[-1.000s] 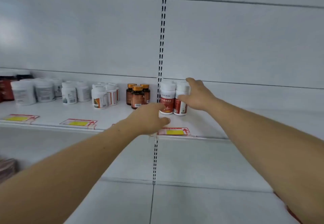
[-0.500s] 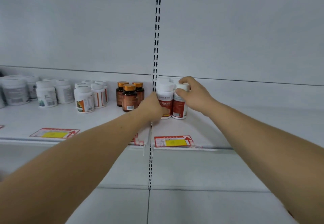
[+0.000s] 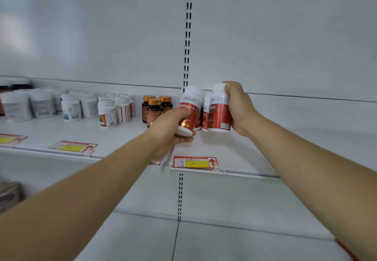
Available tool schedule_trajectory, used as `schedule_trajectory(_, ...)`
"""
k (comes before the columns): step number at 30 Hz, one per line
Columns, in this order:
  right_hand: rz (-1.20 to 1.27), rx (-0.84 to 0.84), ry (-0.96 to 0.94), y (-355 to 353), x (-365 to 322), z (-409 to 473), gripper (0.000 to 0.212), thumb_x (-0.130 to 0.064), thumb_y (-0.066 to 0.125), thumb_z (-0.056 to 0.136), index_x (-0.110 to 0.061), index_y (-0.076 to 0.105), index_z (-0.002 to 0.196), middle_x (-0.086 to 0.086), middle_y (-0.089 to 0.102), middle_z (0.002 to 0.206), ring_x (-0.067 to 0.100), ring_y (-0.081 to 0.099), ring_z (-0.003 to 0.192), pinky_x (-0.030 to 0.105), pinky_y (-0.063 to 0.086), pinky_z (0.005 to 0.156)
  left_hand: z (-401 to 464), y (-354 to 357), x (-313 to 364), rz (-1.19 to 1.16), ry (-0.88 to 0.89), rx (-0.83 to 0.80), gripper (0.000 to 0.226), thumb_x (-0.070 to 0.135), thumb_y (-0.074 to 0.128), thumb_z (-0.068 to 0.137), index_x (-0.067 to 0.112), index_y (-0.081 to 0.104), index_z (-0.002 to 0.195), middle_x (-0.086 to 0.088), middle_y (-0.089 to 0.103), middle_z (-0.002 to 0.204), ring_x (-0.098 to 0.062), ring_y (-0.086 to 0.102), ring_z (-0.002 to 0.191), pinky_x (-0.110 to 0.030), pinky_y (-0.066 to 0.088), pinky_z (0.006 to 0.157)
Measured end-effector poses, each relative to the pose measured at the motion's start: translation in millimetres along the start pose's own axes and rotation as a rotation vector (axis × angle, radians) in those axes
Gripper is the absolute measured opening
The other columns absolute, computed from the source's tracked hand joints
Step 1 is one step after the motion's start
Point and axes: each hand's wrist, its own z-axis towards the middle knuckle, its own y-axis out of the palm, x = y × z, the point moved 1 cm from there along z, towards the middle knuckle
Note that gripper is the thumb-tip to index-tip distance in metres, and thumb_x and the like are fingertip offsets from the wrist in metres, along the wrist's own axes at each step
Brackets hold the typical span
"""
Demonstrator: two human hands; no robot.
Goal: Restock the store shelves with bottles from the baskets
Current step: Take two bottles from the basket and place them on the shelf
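My left hand (image 3: 170, 132) grips a white bottle with a red label (image 3: 188, 109) around its lower half and tilts it to the right, lifted off the white shelf (image 3: 265, 148). My right hand (image 3: 239, 107) grips a second red-label bottle (image 3: 219, 110) from its right side, its base just above the shelf. Another bottle of the same kind (image 3: 206, 111) stands between and behind these two, mostly hidden. No basket shows in the head view.
Three brown bottles with orange caps (image 3: 155, 109) stand just left of my left hand. Farther left are several white bottles (image 3: 107, 112) and larger white jars (image 3: 41, 104). Red and yellow price tags (image 3: 194, 162) line the shelf edge. The shelf to the right of my right hand is bare.
Both hands closed around the red-label bottles and raised them from the shelf. The left bottle now tilts rightward. The camera moved closer and a little to the left.
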Motion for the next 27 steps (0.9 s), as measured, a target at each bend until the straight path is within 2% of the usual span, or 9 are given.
schedule_trajectory(3,-0.024,-0.077,-0.004,3,-4,-8,0.021,-0.030,0.056,0.090,-0.021,0.046,0.106,0.002,0.058,0.090,0.018,0.062,0.073,0.035,0.054,0.072,-8,3,0,-0.133,-0.003,0.004,0.017,0.023,0.050,0.094,0.012,0.053,0.105,-0.014,0.063,0.096,-0.025,0.061,0.082,-0.042,0.050,0.084)
schedule_trajectory(6,-0.061,-0.074,-0.032,0,-6,-13,0.031,-0.025,0.065,0.088,-0.029,0.048,0.113,0.002,0.061,0.098,0.017,0.067,0.073,0.033,0.058,0.066,-16,5,-1,-0.204,0.012,-0.020,0.018,0.019,0.046,0.094,0.012,0.053,0.109,-0.015,0.064,0.105,-0.026,0.063,0.092,-0.044,0.051,0.085)
schedule_trajectory(11,0.142,-0.149,0.037,-5,-7,-17,0.025,-0.020,0.048,0.094,-0.027,0.050,0.118,0.005,0.061,0.102,0.019,0.065,0.080,0.035,0.055,0.074,-24,6,-4,-0.063,0.111,-0.049,0.027,0.006,0.059,0.086,0.012,0.057,0.112,-0.012,0.067,0.102,-0.025,0.065,0.091,-0.045,0.054,0.084)
schedule_trajectory(13,0.149,-0.174,0.045,-6,-7,-21,0.019,-0.021,0.052,0.093,-0.027,0.051,0.112,0.004,0.062,0.096,0.018,0.065,0.075,0.034,0.055,0.071,-25,7,-5,-0.010,0.149,-0.028,0.040,0.000,0.063,0.081,0.015,0.051,0.115,-0.013,0.064,0.099,-0.025,0.064,0.087,-0.045,0.054,0.084)
schedule_trajectory(16,0.074,-0.156,0.009,-10,-5,-24,0.026,-0.018,0.061,0.089,-0.028,0.052,0.111,0.004,0.063,0.095,0.016,0.066,0.068,0.032,0.057,0.064,-25,8,-8,0.045,0.168,0.020,0.056,-0.003,0.066,0.079,0.020,0.041,0.123,-0.014,0.061,0.106,-0.028,0.065,0.089,-0.045,0.053,0.084)
schedule_trajectory(18,0.082,-0.147,0.007,-13,-3,-24,0.024,-0.017,0.056,0.092,-0.028,0.052,0.113,0.004,0.063,0.095,0.016,0.065,0.070,0.031,0.055,0.066,-25,8,-10,0.021,0.147,0.011,0.049,0.001,0.059,0.085,0.018,0.041,0.127,-0.014,0.060,0.114,-0.025,0.063,0.094,-0.041,0.052,0.085)
schedule_trajectory(21,0.210,-0.159,0.088,-15,1,-24,0.019,-0.017,0.046,0.094,-0.023,0.054,0.110,0.004,0.062,0.094,0.018,0.062,0.075,0.033,0.051,0.073,-26,8,-10,0.008,0.086,-0.008,0.032,0.006,0.048,0.091,0.014,0.050,0.122,-0.014,0.061,0.118,-0.025,0.059,0.104,-0.042,0.046,0.097)
schedule_trajectory(24,0.249,-0.175,0.119,-15,6,-24,0.010,-0.017,0.049,0.093,-0.020,0.053,0.101,0.006,0.059,0.088,0.021,0.060,0.071,0.037,0.050,0.074,-23,6,-11,0.129,0.133,0.058,0.036,0.008,0.060,0.087,0.019,0.050,0.120,-0.010,0.064,0.116,-0.026,0.062,0.106,-0.047,0.045,0.099)
schedule_trajectory(27,0.151,-0.110,0.118,-15,9,-22,0.022,-0.013,0.058,0.089,-0.019,0.049,0.108,0.008,0.060,0.091,0.021,0.062,0.071,0.037,0.054,0.072,-21,5,-9,0.043,0.152,0.074,0.038,0.013,0.061,0.088,0.017,0.046,0.122,-0.012,0.063,0.115,-0.027,0.065,0.102,-0.048,0.050,0.092)
